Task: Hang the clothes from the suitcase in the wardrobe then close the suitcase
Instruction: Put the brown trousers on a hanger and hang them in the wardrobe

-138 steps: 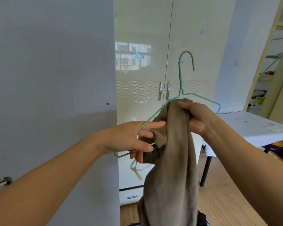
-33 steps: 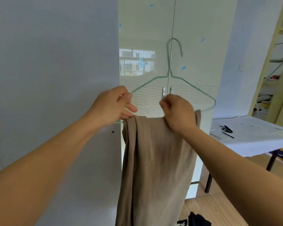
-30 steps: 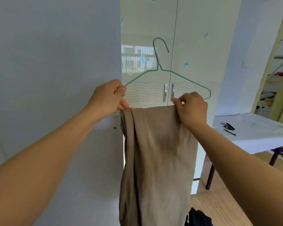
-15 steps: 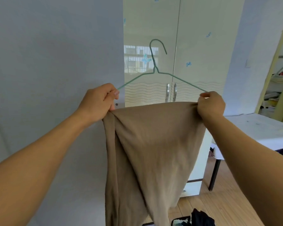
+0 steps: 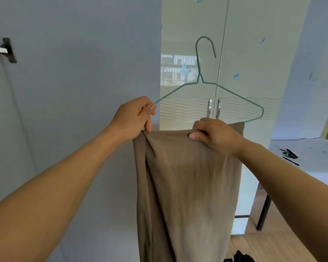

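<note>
Both forearms enter from the lower corners, cut off by the frame edges. The left hand (image 5: 133, 118) sits at centre frame with fingers curled, pinching the left end of the green wire hanger (image 5: 206, 86) together with the top left corner of the tan garment (image 5: 186, 182). The right hand (image 5: 214, 136) is just right of centre, fingers curled over the garment's folded top edge with the thumb underneath; whether it also grips the hanger's lower bar cannot be told, since cloth and hand cover that bar. The garment hangs draped over the bar, filling the lower centre of the frame; its lower end runs out of the bottom edge. The hanger is upright, hook uppermost, free of any rail.

At bottom right a dark item (image 5: 240, 258) is only partly in frame and cannot be identified.

A grey panel (image 5: 74, 72) fills the left half, with a metal hinge (image 5: 3, 50) at its upper left. On the right, a white bench (image 5: 311, 159) carries small dark objects (image 5: 290, 154), too small to name. Beyond stands the closed cream wardrobe (image 5: 240, 44), its paired handles (image 5: 214, 108) partly covered by the right hand.
</note>
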Available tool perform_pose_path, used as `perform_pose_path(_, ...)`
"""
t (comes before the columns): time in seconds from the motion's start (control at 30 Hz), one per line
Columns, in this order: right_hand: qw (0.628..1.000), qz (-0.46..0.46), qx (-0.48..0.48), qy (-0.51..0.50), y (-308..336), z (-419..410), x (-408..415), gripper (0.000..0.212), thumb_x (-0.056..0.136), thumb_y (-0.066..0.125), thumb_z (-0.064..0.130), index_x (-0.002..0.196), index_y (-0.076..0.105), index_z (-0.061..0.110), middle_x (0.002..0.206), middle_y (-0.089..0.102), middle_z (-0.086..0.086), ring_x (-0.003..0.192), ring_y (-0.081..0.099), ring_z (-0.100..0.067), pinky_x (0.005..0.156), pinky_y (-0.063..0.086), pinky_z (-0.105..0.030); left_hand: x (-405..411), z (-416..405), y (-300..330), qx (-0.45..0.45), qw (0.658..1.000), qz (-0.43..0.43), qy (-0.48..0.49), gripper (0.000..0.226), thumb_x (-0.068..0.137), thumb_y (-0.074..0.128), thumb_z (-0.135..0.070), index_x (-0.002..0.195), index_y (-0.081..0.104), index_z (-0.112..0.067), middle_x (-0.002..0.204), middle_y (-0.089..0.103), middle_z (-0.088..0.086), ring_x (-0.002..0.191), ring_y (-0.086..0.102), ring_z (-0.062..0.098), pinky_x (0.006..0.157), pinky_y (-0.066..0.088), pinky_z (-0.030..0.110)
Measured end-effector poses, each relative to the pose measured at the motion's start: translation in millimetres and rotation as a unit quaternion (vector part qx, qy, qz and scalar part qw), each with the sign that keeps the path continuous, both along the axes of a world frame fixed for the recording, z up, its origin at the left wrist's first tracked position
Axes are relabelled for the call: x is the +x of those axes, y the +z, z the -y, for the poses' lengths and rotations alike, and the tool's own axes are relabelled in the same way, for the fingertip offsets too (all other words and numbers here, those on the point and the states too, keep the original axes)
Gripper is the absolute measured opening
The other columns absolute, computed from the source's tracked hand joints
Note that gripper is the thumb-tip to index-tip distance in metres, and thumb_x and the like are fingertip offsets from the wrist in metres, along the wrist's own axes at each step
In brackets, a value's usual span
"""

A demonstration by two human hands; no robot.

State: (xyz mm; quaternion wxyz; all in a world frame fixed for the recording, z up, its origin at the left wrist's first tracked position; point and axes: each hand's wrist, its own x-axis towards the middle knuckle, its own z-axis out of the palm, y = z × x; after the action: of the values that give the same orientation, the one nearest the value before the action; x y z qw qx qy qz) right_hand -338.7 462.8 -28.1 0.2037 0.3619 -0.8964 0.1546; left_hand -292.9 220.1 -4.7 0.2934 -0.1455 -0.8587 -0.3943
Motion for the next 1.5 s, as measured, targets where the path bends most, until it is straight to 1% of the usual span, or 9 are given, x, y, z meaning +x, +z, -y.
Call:
perform_pose_path(0.33,0.991,0.048,0.075,-0.097,14,-41,-23,0.028,0.091,0.051,0.044,0.066,0.045,0.032,0.075,0.05,0.004,0.082,0.05,-0.021,0.072,0.034,-0.032,6,12,4,-0.057,0.996,-0.052,0.046,0.023,0.099,0.045,-0.024,0.08,0.056,-0.018,0.055,0.044,-0.009,0.053,0.04,0.013,0.059,0.037,0.029)
perform_pose_path(0.47,0.994,0.106,0.008,0.004,24,-11,-2,0.034,0.08,0.068,0.047,0.109,0.064,0.029,0.112,0.059,0.011,0.109,0.051,-0.006,0.096,0.037,-0.024,4,4,7,-0.016,0.998,-0.052,0.015,0.027,0.099,0.045,-0.019,0.073,0.054,-0.022,0.052,0.044,-0.004,0.047,0.04,0.012,0.053,0.039,0.028)
perform_pose_path(0.63,0.992,0.045,-0.045,0.109,24,53,17,0.02,0.088,0.066,0.028,0.089,0.068,0.009,0.086,0.068,-0.004,0.082,0.059,-0.015,0.081,0.046,-0.031,3,-20,14,-0.034,0.996,-0.08,0.001,0.026,0.099,0.044,-0.019,0.075,0.055,-0.022,0.052,0.051,-0.002,0.045,0.048,0.005,0.054,0.041,0.016)
perform_pose_path(0.87,0.987,0.129,-0.005,0.095,33,60,21,0.058,0.098,0.043,0.043,0.083,0.056,-0.011,0.083,0.058,-0.03,0.067,0.047,-0.018,0.07,0.04,-0.033,8,-24,6,-0.023,0.991,-0.126,0.025,0.023,0.099,0.046,-0.02,0.08,0.059,-0.016,0.058,0.057,0.002,0.052,0.051,0.007,0.06,0.043,0.019)
perform_pose_path(0.97,0.996,-0.011,-0.057,0.07,34,51,22,0.041,0.099,0.042,0.04,0.08,0.06,0.008,0.082,0.065,-0.009,0.079,0.057,-0.019,0.078,0.045,-0.036,5,-14,4,-0.018,0.988,-0.138,0.073,0.023,0.098,0.046,-0.021,0.08,0.059,-0.017,0.06,0.057,0.001,0.056,0.052,0.011,0.064,0.045,0.029)
perform_pose_path(1.07,0.934,-0.271,-0.231,-0.005,40,17,12,0.038,0.095,0.049,0.042,0.081,0.063,0.009,0.082,0.061,-0.006,0.078,0.056,-0.024,0.069,0.043,-0.034,3,9,16,0.002,0.981,-0.15,0.126,0.024,0.097,0.046,-0.025,0.075,0.056,-0.024,0.058,0.053,-0.004,0.06,0.05,0.018,0.067,0.046,0.036)
perform_pose_path(1.2,0.902,-0.343,-0.24,-0.103,48,-25,-2,0.046,0.088,0.054,0.054,0.098,0.065,0.011,0.099,0.056,-0.012,0.098,0.052,-0.028,0.082,0.031,-0.03,11,28,37,0.004,0.973,-0.163,0.165,0.027,0.088,0.04,-0.041,0.066,0.053,-0.032,0.058,0.053,0.0,0.064,0.054,0.028,0.071,0.05,0.043)
perform_pose_path(1.3,0.929,-0.276,-0.183,-0.164,52,-36,-9,0.053,0.091,0.053,0.051,0.127,0.053,0.013,0.125,0.054,-0.012,0.117,0.046,-0.031,0.095,0.03,-0.039,18,41,43,0.0,0.969,-0.18,0.172,0.028,0.093,0.043,-0.034,0.066,0.051,-0.034,0.057,0.052,-0.005,0.059,0.05,0.021,0.069,0.047,0.037)
perform_pose_path(1.5,0.97,-0.073,-0.227,-0.053,79,-10,-3,0.035,0.099,0.04,0.038,0.083,0.062,0.017,0.066,0.057,0.001,0.073,0.056,-0.022,0.061,0.038,-0.022,42,90,57,0.038,0.944,-0.21,0.253,0.03,0.098,0.047,-0.025,0.069,0.054,-0.033,0.058,0.048,-0.004,0.052,0.042,0.008,0.061,0.036,0.03)
